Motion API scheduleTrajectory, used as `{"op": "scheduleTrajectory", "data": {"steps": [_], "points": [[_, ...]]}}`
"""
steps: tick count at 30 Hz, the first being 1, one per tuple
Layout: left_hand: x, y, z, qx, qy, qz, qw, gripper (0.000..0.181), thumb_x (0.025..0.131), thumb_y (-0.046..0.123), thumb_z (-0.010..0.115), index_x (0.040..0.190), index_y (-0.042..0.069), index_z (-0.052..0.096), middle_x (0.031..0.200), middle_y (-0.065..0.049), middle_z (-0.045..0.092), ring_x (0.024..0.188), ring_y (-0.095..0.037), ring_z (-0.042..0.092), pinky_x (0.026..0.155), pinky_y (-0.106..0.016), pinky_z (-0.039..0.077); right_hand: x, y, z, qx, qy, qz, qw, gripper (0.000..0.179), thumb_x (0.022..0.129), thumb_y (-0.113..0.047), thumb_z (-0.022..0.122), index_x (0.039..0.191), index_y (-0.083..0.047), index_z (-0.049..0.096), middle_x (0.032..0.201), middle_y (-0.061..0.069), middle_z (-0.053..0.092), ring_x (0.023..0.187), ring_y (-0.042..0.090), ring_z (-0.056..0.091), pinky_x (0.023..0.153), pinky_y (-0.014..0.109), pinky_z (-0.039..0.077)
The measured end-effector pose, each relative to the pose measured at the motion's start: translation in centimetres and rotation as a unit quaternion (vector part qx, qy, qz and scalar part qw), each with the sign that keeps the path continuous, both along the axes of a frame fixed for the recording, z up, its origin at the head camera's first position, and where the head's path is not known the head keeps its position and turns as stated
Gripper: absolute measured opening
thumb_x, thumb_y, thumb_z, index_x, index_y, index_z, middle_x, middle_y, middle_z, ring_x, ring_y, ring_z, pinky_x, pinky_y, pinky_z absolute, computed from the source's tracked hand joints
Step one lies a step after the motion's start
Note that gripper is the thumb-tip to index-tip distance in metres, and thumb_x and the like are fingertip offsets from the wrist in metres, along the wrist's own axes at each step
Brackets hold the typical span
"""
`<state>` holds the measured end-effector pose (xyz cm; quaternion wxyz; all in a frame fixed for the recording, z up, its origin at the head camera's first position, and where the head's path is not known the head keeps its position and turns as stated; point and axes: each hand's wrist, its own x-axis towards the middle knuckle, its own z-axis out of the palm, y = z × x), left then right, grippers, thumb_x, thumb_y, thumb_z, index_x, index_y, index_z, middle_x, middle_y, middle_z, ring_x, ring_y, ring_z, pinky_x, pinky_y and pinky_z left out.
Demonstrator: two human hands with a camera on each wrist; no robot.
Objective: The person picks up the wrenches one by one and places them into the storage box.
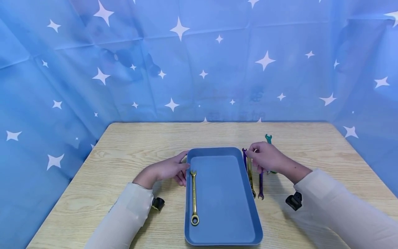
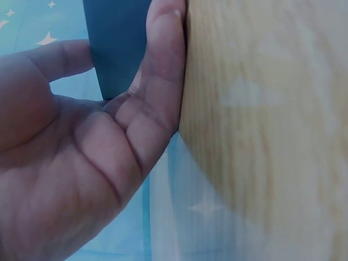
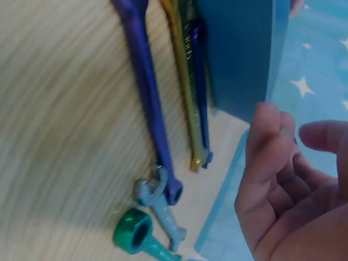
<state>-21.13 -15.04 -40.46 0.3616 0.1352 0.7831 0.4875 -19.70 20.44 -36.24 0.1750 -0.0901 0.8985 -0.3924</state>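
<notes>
A blue rectangular tray point(image 1: 224, 241) lies on the table with one gold combination wrench point(image 1: 194, 200) along its left side. My left hand point(image 1: 169, 170) grips the tray's left wall, thumb at the rim and fingers low against the outside. Beyond the right rim, my right hand point(image 1: 267, 157) hovers over a group of wrenches, thumb and index finger apart and nothing between them. Below it are a gold wrench point(image 3: 185, 87), a slim dark blue wrench point(image 3: 201, 92) beside it, a purple wrench point(image 3: 147, 92), a small silvery wrench point(image 3: 163, 209) and a green wrench point(image 3: 133, 231).
The wood-grain table point(image 1: 140, 145) reaches back to a blue curtain point(image 1: 199, 69) with white stars. Black wrist cameras point(image 1: 294, 200) hang below the white sleeves point(image 1: 339, 200). The loose wrenches lie close along the tray's right wall.
</notes>
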Motion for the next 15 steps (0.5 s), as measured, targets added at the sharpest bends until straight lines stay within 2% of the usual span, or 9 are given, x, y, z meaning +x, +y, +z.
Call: {"op": "scheduleTrajectory", "data": {"steps": [4, 9, 15], "points": [[-0.1, -0.1, -0.2, 0.003, -0.001, -0.002, 1.0000, 0.066, 0.109, 0.023, 0.039, 0.162, 0.031, 0.000, 0.087, -0.017, 0.064, 0.072, -0.025, 0.068, 0.072, -0.038, 0.062, -0.1, 0.3, -0.9, 0.033, -0.010, 0.011, 0.9993, 0.028, 0.106, -0.020, 0.047, 0.092, 0.001, 0.059, 0.065, 0.011, 0.059, 0.048, 0.024, 0.060, 0.045, 0.037, 0.049], [-0.2, -0.1, -0.3, 0.002, -0.002, 0.001, 1.0000, 0.067, 0.108, 0.023, 0.040, 0.162, 0.030, 0.000, 0.087, -0.017, 0.064, 0.072, -0.025, 0.068, 0.072, -0.038, 0.062, -0.1, 0.4, -2.2, 0.071, -0.005, 0.034, 0.9969, 0.028, 0.106, -0.020, 0.048, 0.088, -0.003, 0.061, 0.055, 0.001, 0.049, 0.040, 0.015, 0.049, 0.044, 0.031, 0.045], [-0.2, -0.1, -0.3, 0.003, 0.000, -0.001, 1.0000, 0.067, 0.108, 0.023, 0.040, 0.162, 0.030, -0.001, 0.087, -0.018, 0.065, 0.072, -0.025, 0.069, 0.072, -0.039, 0.062, -0.3, 0.3, -3.2, 0.101, 0.029, 0.042, 0.9935, 0.027, 0.105, -0.019, 0.050, 0.084, -0.007, 0.062, 0.049, -0.005, 0.038, 0.037, 0.009, 0.036, 0.041, 0.027, 0.039]]}}
